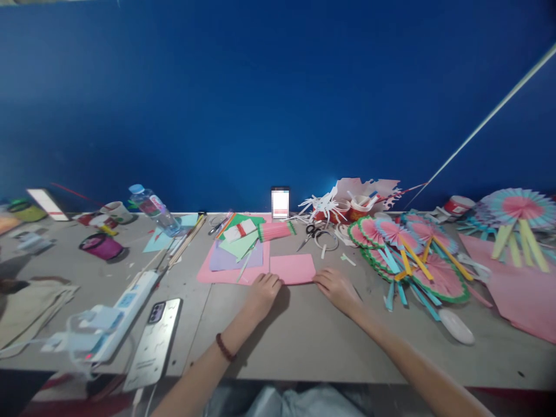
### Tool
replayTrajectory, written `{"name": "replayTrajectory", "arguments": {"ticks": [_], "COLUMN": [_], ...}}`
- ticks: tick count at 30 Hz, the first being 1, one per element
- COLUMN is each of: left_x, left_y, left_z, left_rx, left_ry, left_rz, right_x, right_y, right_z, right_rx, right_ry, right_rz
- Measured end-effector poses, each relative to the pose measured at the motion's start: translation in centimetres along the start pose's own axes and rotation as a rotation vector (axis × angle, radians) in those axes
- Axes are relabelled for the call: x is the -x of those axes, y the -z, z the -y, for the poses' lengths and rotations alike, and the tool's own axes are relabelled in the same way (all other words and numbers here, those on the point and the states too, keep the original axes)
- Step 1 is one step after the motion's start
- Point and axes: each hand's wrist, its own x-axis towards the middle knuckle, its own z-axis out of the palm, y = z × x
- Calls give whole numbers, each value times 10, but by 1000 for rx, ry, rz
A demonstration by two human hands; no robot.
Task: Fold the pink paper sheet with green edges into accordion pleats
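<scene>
A folded sheet of pink paper (292, 267) lies flat on the table in front of me. Its lower left corner is pinched by my left hand (264, 291), which wears a dark beaded bracelet on the wrist. At the lower right corner, the fingertips of my right hand (334, 285) close on the paper's edge. Left of it, purple paper (237, 256), light green paper (234, 246) and a white packet with a red band (240, 230) are stacked on a larger pink sheet (206, 274). Black-handled scissors (310, 231) and a roll of tape (326, 240) lie just beyond my right hand.
Pleated paper fans (438, 278) with ribbon strips crowd the right side, near a white computer mouse (456, 326). Leftward are a power strip (125, 313), a phone (154, 341), a tilted water bottle (156, 209) and a purple cup (102, 246). A blue wall (278, 104) rises behind.
</scene>
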Motion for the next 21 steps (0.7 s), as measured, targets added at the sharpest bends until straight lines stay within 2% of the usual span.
{"name": "replayTrajectory", "arguments": {"ticks": [4, 10, 14, 21], "left_x": [-3, -19, -26, -30], "left_y": [1, 13, 18, 15], "left_z": [6, 15, 17, 21], "left_rx": [146, 396, 494, 536], "left_ry": [110, 292, 362, 368], "left_rz": [20, 44, 88, 84], "right_x": [-4, -23, -31, -39], "right_y": [2, 6, 6, 9], "right_z": [-2, -10, -14, -17], "right_rx": [-143, -357, -391, -434], "right_ry": [-188, -429, -498, -587], "right_rz": [103, 267, 303, 354]}}
